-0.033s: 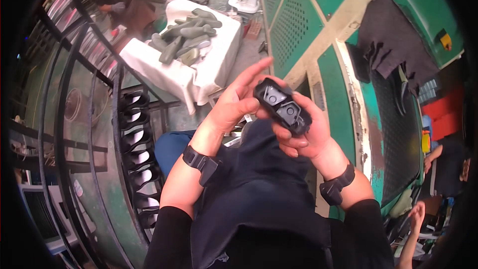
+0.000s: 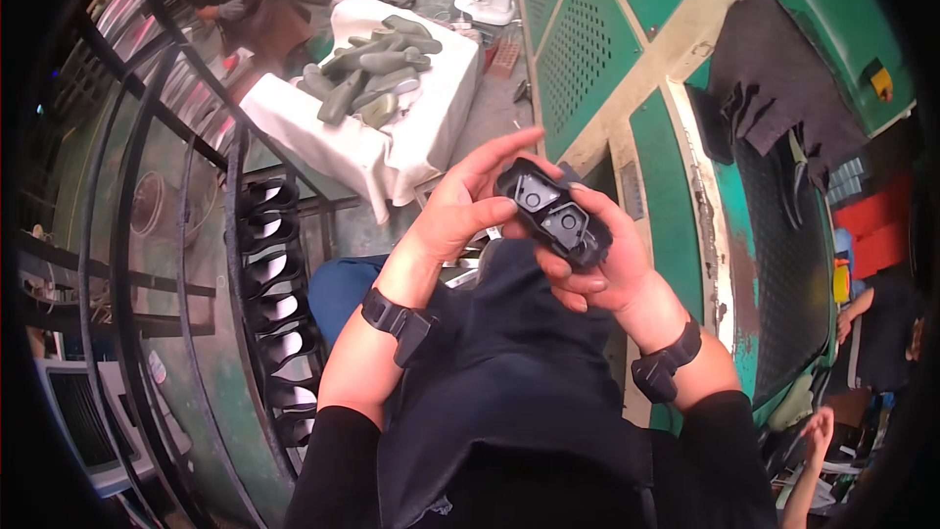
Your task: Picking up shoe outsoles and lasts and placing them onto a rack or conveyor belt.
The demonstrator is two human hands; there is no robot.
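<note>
In front of my lap I hold a small black case (image 2: 554, 214) with two dark grey compartments, each marked with a small circle. Its exact kind I cannot make out. My left hand (image 2: 462, 204) has its thumb against the case's left end; the index finger stretches out past it and the other fingers are partly hidden. From the right, my right hand (image 2: 621, 260) wraps round the case, fingers curled beneath its near side. Each wrist carries a black strap with a small block.
Left, a black metal rack (image 2: 233, 235) holds several dark curved pieces (image 2: 279, 309). Ahead, a white-covered table (image 2: 338, 145) bears a pile of olive-green foot-shaped forms (image 2: 377, 64); a person (image 2: 245, 0) is beyond. Right stands a green machine (image 2: 666, 196) with dark cloth (image 2: 764, 69). Other people's arms show at lower right.
The whole view has shifted very slightly. Both hands keep the same hold on the black case.
</note>
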